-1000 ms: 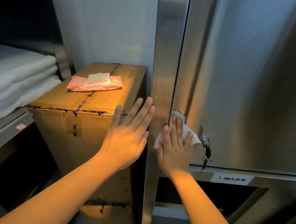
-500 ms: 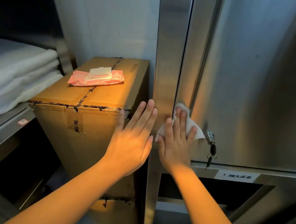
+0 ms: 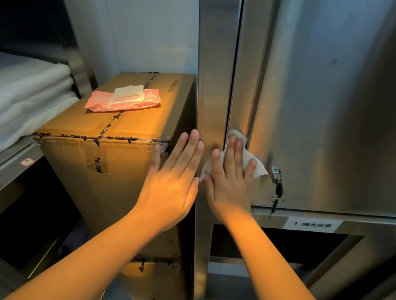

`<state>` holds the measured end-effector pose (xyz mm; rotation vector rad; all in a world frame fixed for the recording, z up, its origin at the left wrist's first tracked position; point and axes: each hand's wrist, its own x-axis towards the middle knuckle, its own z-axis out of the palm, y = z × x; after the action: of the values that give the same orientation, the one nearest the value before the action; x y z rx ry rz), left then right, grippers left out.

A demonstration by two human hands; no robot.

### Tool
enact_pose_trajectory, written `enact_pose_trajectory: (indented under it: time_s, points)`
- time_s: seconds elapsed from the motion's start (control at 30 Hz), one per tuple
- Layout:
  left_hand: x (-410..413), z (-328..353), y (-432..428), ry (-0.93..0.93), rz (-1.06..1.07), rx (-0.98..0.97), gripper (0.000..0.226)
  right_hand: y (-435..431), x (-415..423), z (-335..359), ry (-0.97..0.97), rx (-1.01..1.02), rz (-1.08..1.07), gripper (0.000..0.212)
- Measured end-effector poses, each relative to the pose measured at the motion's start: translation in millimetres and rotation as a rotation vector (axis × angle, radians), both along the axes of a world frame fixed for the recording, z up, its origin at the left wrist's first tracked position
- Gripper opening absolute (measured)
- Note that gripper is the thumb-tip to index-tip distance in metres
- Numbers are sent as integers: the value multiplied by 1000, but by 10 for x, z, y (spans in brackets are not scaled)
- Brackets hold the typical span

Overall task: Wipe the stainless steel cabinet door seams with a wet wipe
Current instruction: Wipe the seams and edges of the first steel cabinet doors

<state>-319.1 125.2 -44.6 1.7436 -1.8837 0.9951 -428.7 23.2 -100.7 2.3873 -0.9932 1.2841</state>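
My right hand (image 3: 229, 180) lies flat with straight fingers on a white wet wipe (image 3: 256, 164), pressing it against the vertical seam (image 3: 233, 78) at the left edge of the stainless steel cabinet door (image 3: 347, 108). Parts of the wipe show above and to the right of my fingers. My left hand (image 3: 173, 184) is flat and spread, its fingertips resting against the steel frame post (image 3: 212, 62) beside the cardboard box. It holds nothing.
A tall taped cardboard box (image 3: 113, 157) stands left of the post with a pink wet-wipe pack (image 3: 124, 100) on top. A key (image 3: 277, 195) hangs in the door lock right of my hand. Folded white linen (image 3: 12, 96) fills a steel shelf at the left.
My right hand has slid the wipe a little way up the door seam. My left hand has moved up and right toward the post.
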Motion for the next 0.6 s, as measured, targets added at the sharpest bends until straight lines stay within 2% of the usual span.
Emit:
enact_pose_trajectory:
  time_s: [0.1,0.23,0.37,0.47,0.6]
  points:
    - [8,-14,1,-5,18,9,58,95,-99,-422,118,19,-44,70]
    - [48,-5,10,-37,19,33,59,193,-200,-694,221,49,-75,60]
    - [73,96,9,-8,-5,26,59,87,-87,-199,92,24,-39,66]
    - [31,306,-66,55,-18,-31,58,15,-8,434,-35,15,28,59]
    - [8,643,-175,91,-59,-130,56,20,5,1013,-73,-6,45,59]
